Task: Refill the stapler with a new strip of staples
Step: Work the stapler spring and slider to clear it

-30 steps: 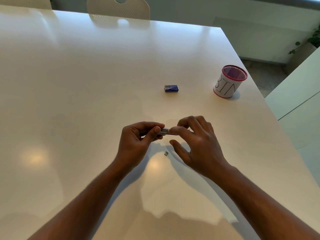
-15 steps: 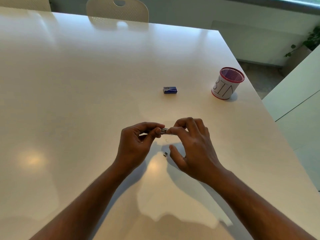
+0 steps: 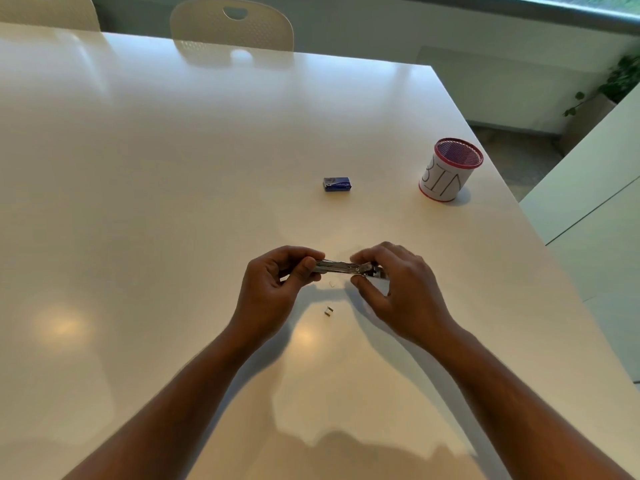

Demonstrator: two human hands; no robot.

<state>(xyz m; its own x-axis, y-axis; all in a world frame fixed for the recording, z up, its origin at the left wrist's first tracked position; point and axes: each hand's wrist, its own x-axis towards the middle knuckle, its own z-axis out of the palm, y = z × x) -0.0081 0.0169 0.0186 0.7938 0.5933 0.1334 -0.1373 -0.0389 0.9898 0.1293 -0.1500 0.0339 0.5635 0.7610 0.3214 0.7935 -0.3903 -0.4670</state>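
White tabletop point(image 3: 138, 202) fills the head view, chairs point(image 3: 232, 26) at its far edge. Both hands hold a metal stapler point(image 3: 341, 266) level just above the middle: left hand point(image 3: 273, 285) pinches one end, right hand point(image 3: 398, 285) grips the other. Loose staples point(image 3: 329, 310) lie beneath. Blue staple box point(image 3: 338, 184) sits beyond; a mesh cup point(image 3: 450, 169) stands near the right edge.

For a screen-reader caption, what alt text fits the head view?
Two hands hold a small metal stapler above a white table, the left hand gripping one end and the right hand pinching the other. A few loose staples lie below it; farther back are a blue staple box and a red-rimmed mesh cup.
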